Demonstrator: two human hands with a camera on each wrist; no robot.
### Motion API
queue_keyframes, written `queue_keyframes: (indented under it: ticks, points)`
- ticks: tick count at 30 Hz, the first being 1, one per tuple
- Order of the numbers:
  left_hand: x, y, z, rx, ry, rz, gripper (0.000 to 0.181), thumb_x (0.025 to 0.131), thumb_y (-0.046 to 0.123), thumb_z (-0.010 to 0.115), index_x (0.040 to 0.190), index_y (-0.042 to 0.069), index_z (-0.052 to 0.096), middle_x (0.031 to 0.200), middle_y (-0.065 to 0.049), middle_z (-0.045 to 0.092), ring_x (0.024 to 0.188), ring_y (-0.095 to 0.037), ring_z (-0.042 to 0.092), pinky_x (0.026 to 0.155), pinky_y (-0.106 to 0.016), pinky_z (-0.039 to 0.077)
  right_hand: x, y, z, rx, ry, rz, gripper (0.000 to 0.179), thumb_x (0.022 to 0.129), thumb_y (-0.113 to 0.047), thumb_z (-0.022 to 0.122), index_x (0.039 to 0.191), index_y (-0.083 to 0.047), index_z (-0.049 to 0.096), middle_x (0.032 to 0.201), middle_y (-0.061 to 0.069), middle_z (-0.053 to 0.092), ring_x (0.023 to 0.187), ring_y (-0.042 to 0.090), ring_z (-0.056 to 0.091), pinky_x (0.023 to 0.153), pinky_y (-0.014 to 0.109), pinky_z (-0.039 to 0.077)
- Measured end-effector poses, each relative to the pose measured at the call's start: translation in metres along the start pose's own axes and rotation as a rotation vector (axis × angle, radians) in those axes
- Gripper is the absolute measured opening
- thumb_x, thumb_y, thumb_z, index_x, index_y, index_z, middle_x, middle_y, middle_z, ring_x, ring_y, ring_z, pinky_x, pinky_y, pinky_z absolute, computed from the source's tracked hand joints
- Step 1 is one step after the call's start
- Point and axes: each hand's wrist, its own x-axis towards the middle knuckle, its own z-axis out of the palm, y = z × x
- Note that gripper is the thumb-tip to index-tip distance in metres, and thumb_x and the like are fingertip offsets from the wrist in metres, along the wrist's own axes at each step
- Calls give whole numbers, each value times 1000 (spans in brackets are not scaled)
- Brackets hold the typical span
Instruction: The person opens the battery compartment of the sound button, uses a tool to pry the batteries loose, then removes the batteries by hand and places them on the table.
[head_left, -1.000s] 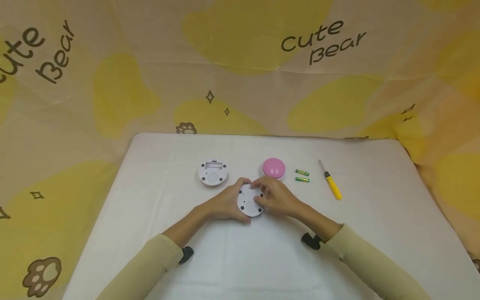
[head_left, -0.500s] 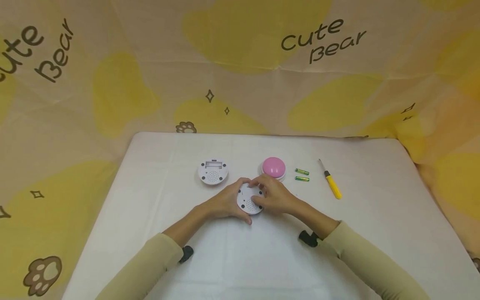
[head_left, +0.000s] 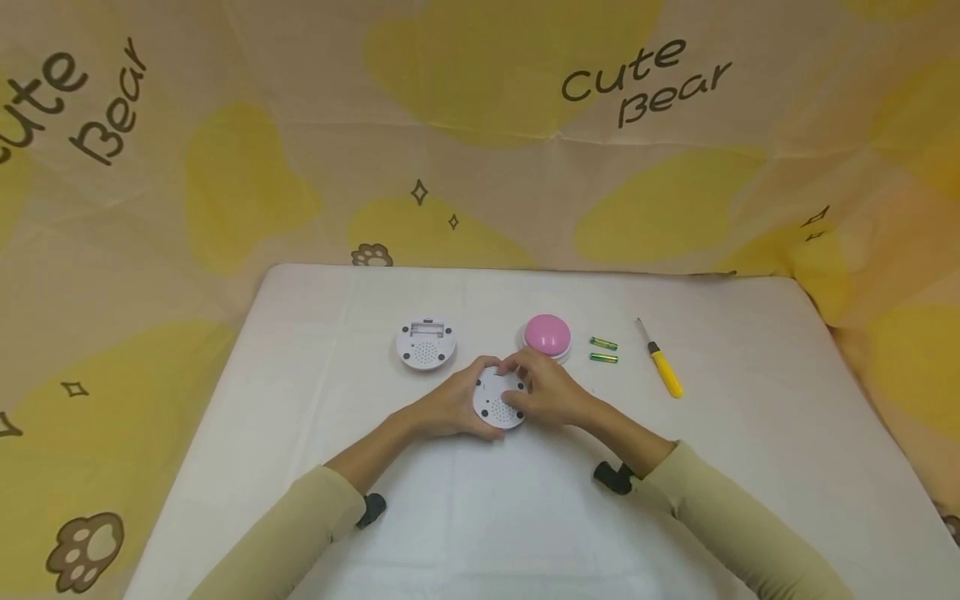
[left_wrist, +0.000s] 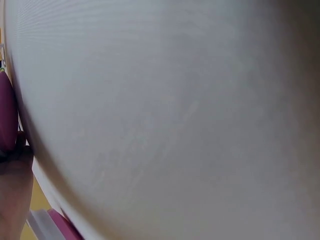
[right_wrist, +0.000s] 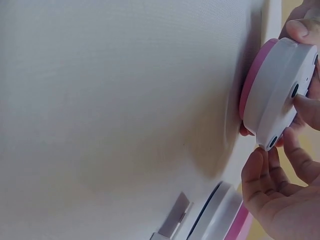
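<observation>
A round buzzer button (head_left: 492, 398) with a white base is held underside up over the table; its speaker holes and dark feet face the camera. In the right wrist view, the buzzer button's (right_wrist: 272, 85) pink dome faces the table. My left hand (head_left: 452, 406) grips it round the left side, thumb near the lower rim. On the far right rim, my right hand (head_left: 553, 390) pinches it with bent fingers, thumb on the underside. The right hand (right_wrist: 285, 200) hides part of the base in the head view. Only the edge of the left hand (left_wrist: 15, 192) shows in the left wrist view.
Another white button (head_left: 426, 345) lies underside up at the back left, its battery slot uncovered. Behind the right hand sits a pink-domed button (head_left: 547, 334). To the right lie two green batteries (head_left: 603, 350) and a yellow-handled screwdriver (head_left: 664, 371). Patterned cloth (head_left: 480, 167) hangs behind the table.
My right hand has shifted slightly left over the held button, its thumb further onto the underside. My left hand keeps its grip. The other objects stay where they were.
</observation>
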Motion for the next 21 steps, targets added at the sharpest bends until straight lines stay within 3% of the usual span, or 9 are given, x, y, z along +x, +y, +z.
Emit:
queue_keyframes:
  ticks: [11, 21]
  points:
    - [0, 0, 0, 1, -19, 6, 101, 66, 20, 93, 145, 11, 31, 122, -2, 59, 106, -13, 58, 94, -31, 47, -1, -1, 0, 34, -8, 6, 31, 86, -6, 74, 114, -7, 61, 109, 6, 55, 98, 23, 50, 83, 35, 48]
    - [0, 0, 0, -7, -27, 3, 100, 67, 18, 93, 145, 12, 30, 120, -1, 59, 105, -13, 58, 93, -31, 47, -1, -1, 1, 48, -20, -5, 31, 86, -3, 73, 114, -5, 59, 115, 8, 55, 106, 25, 51, 98, 42, 45]
